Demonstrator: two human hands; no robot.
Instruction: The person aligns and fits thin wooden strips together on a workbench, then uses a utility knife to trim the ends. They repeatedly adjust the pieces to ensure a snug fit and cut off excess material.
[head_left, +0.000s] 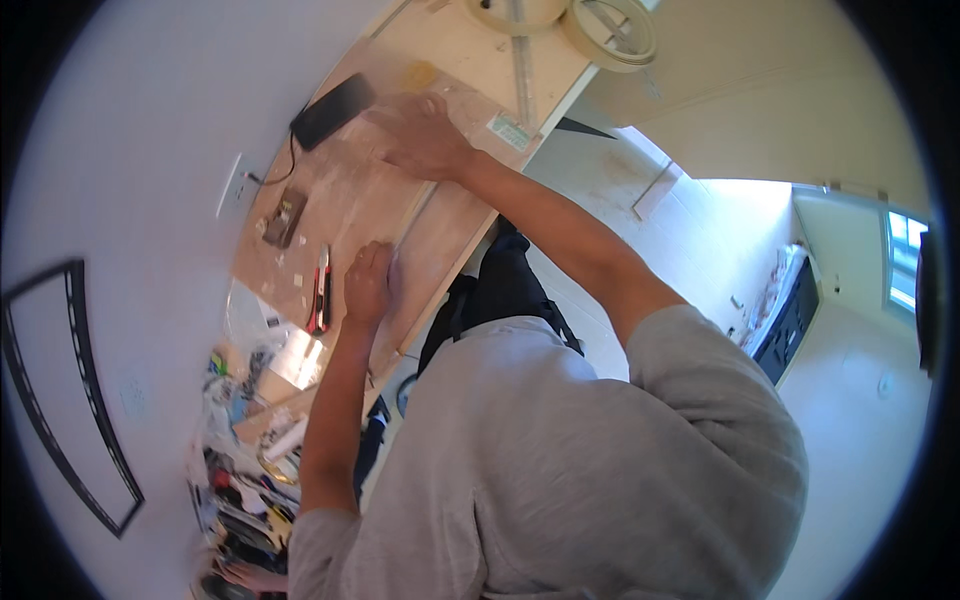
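My left hand (368, 280) rests on the wooden workbench (330, 190) with its fingers curled. What they hold, if anything, is hidden. Beside it, a thin pale strip (412, 215) runs across the board toward my other hand. My right hand (425, 135) is farther along the bench, palm down, its fingers stretched out and somewhat blurred. A black phone-like slab (335, 110) with a cable lies just left of these fingers. To the left of my left hand lies a red and black utility knife (320, 290). Farther left sits a small brown block-shaped item (285, 218).
Rolls of edging tape (612, 35) and a metal ruler (523, 80) lie at the far end, near a small label (508, 132). Mixed tools (245, 500) and plastic bags crowd the lower left. A wall socket (236, 186) takes the cable. A black frame (75, 400) is at the left wall.
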